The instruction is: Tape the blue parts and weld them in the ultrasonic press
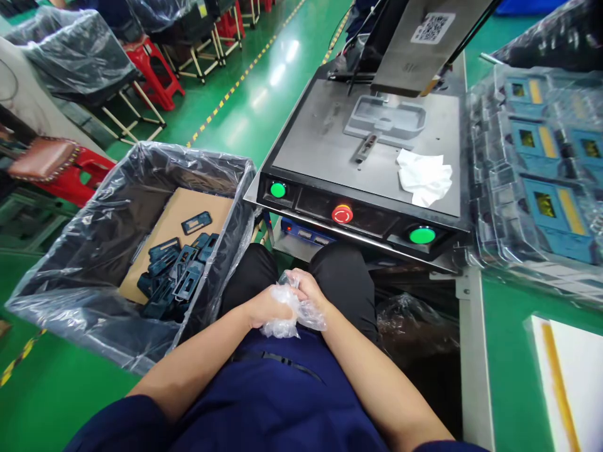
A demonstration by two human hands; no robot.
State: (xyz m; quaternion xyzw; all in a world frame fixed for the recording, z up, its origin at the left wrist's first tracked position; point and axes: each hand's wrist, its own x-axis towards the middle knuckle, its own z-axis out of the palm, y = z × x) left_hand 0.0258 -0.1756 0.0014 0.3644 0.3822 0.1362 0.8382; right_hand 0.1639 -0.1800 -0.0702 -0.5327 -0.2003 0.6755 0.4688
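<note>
Crumpled clear plastic film (281, 317) is bunched up over my lap, between both hands. My left hand (267, 306) is closed round its left side. From the right, my right hand (308, 287) grips the upper part, its fingers touching those of the left. Beyond my knees stands a machine with a metal plate (311, 138), a red button (342, 214) and two lit green buttons. On the plate are a grey fixture (386, 119), a small metal piece (367, 148) and a white cloth (424, 177).
At left, a plastic-lined bin (61, 276) holds cardboard (176, 207) and several dark blue frames (188, 276). Clear trays (490, 207) with blue parts (551, 207) are stacked at right. The machine head (409, 50) overhangs the plate. Red stools (153, 69) stand farther back.
</note>
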